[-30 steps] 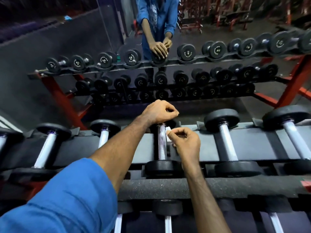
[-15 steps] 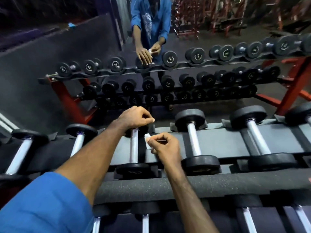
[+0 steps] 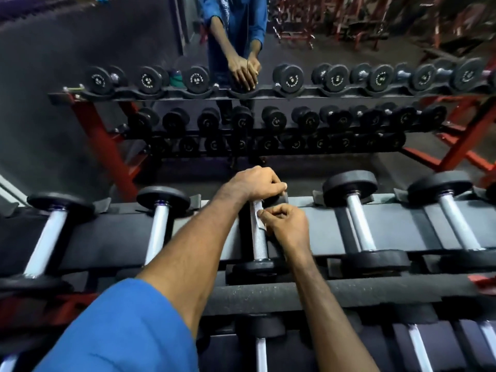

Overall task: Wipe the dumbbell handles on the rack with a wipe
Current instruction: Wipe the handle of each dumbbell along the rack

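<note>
A dumbbell with a knurled silver handle (image 3: 259, 242) lies on the rack's top tier (image 3: 300, 226) in front of me. My left hand (image 3: 255, 182) grips its far black head, fingers curled over it. My right hand (image 3: 285, 224) pinches a small white wipe (image 3: 258, 218) and holds it against the upper part of the handle. The near head (image 3: 253, 265) shows below my wrists. Other dumbbells lie alongside, to the left (image 3: 158, 226) and to the right (image 3: 358, 226).
A mirror behind the rack shows the rack's dumbbell ends (image 3: 288, 77), red frame legs (image 3: 107, 146) and my reflection (image 3: 236, 36). A padded black bar (image 3: 349, 291) runs along the front edge. A lower tier with more handles (image 3: 260, 355) sits beneath.
My right hand moved from beside the handle onto it, so the wipe touches the metal. The left hand stays on the far head. The view shifted, so the dumbbell appears nearer the centre.
</note>
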Demonstrator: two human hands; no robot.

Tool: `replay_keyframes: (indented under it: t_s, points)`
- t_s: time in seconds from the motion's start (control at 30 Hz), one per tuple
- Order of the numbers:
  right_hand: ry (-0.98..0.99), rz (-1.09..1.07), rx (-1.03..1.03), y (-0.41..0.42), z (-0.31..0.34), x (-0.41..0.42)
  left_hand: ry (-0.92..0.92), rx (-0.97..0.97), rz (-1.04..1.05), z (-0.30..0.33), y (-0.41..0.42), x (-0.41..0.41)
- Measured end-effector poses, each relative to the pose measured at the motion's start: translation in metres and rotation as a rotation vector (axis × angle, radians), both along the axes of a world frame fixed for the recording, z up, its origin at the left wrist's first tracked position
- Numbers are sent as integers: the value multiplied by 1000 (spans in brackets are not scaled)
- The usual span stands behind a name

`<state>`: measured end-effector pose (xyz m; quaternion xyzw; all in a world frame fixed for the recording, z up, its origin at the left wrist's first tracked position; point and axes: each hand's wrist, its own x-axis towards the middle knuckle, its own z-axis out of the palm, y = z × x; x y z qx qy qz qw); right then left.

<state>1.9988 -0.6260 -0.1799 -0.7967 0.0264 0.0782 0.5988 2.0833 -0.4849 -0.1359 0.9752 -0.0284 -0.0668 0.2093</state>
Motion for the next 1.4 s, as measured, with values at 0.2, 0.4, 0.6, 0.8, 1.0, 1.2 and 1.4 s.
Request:
replay_keyframes:
  t_s: [0.2, 0.4, 0.6, 0.8, 1.0, 1.2, 1.4]
  points:
    - [-34, 66, -174, -13, -3, -34, 27, -31, -48, 0, -3, 1]
    - [-175, 25, -192, 7, 15, -10, 74, -122, -64, 5, -1, 0]
    - [-255, 129, -326, -13, -3, -42, 24, -158, -18, 3, 2, -4]
    - [-347, 137, -334, 4, 8, -8, 59, -126, 27, 6, -3, -14]
    - [-270, 192, -335, -15, 0, -35, 32, -117, 52, 11, 0, -13]
    - [-275, 129, -266, 1, 10, 6, 60, -88, 28, 13, -8, -11]
    - [-7, 163, 62, -26, -16, -24, 47, -52, 40, 9, -5, -7]
